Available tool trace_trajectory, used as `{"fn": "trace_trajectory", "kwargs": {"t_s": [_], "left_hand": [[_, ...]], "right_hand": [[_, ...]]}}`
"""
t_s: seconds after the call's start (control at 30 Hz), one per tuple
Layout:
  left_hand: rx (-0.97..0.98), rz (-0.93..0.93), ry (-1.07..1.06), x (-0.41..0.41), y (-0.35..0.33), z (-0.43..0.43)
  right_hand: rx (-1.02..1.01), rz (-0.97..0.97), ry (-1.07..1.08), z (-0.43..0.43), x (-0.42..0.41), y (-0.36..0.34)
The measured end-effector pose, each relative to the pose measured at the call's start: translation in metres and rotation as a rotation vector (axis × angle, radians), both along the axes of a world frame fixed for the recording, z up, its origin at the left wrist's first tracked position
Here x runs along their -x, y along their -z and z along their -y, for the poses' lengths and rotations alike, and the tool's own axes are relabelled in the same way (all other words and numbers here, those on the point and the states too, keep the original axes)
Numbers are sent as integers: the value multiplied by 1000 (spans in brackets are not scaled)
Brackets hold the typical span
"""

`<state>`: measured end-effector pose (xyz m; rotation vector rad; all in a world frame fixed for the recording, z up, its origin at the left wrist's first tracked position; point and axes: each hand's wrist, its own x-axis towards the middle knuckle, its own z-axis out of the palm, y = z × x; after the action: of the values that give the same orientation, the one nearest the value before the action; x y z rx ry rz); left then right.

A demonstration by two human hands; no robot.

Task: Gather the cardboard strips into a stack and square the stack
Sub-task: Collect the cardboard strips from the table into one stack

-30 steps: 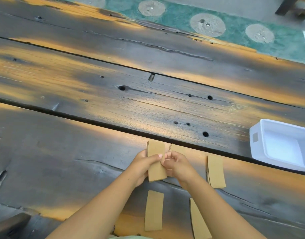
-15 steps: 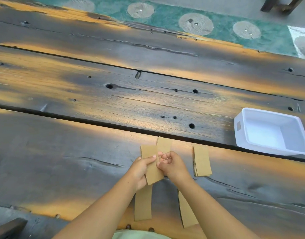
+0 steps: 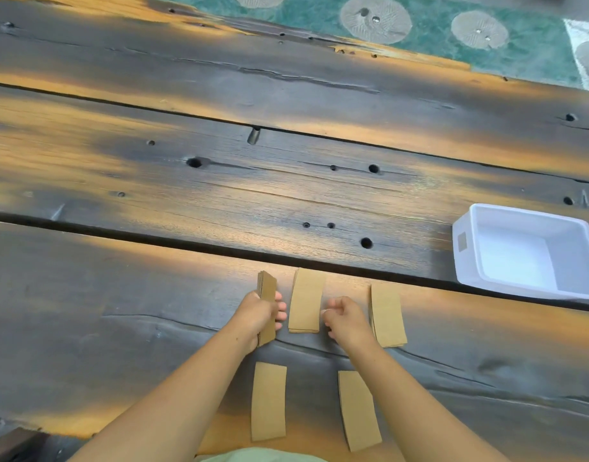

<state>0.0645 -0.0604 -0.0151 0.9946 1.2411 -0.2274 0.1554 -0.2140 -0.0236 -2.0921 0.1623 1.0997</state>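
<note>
My left hand (image 3: 259, 316) grips a small stack of brown cardboard strips (image 3: 267, 288), held on edge above the dark wooden table (image 3: 119, 311). To its right a flat strip pile (image 3: 305, 300) lies on the table. My right hand (image 3: 346, 320) hovers beside that pile with curled fingers and nothing in it. Another strip pile (image 3: 388, 315) lies just right of my right hand. Two single strips rest nearer to me: one strip (image 3: 269, 401) under my left forearm's side and one strip (image 3: 359, 410) beside my right forearm.
A white plastic bin (image 3: 466, 255) stands at the right, on the gap between planks. The table has deep grooves between planks and several drilled holes (image 3: 366, 243). A green patterned mat (image 3: 436, 28) lies beyond the far edge.
My hands have parted: the left kept the strips and turned them on edge, the right let go and moved right. A flat pile now shows between the hands.
</note>
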Motion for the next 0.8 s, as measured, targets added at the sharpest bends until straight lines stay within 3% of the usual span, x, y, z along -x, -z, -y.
{"fn": "trace_trajectory", "kwargs": {"t_s": [0.3,0.6,0.8], "left_hand": [[-58,-74,-1,-24,15,1],[27,-101,-83,-26,21,-5],[77,-72,-56,-22,9,-5]], "right_hand": [[65,34,41,-25,-17,18],[115,19,139,-43,-20,38],[-28,-28,126,-37,-22,29]]}}
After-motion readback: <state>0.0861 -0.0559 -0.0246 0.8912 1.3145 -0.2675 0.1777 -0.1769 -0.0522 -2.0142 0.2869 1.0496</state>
